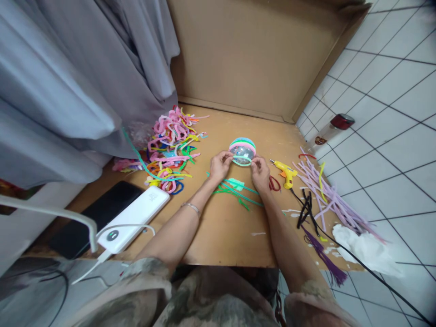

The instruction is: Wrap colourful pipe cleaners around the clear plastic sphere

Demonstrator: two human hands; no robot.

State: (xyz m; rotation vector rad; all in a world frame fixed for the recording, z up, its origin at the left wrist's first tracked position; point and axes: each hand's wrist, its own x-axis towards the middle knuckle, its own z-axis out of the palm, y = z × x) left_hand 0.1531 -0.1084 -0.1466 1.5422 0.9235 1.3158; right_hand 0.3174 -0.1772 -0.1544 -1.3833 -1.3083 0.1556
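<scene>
A clear ball (242, 152) with green, pink and blue fuzzy bands round its upper part sits on the table between my hands. A mint-green pipe cleaner (242, 157) stretches across the front of the ball. Its left end is pinched in my left hand (220, 164), and its right end in the fingers of my right hand (260, 171). Below my hands lie several green pipe cleaners (245, 186) and a mint-green scrap (236, 183). Red-handled scissors (274, 183), partly hidden, rest beside my right hand.
A yellow glue gun (286, 173) lies to the right, its black cord trailing off. Lilac pipe cleaners (327, 200), black ones (305, 209) and white tissue (357, 243) are beyond it. At left are a colourful pipe-cleaner heap (173, 145), a white power bank (136, 218) and a black device (98, 218).
</scene>
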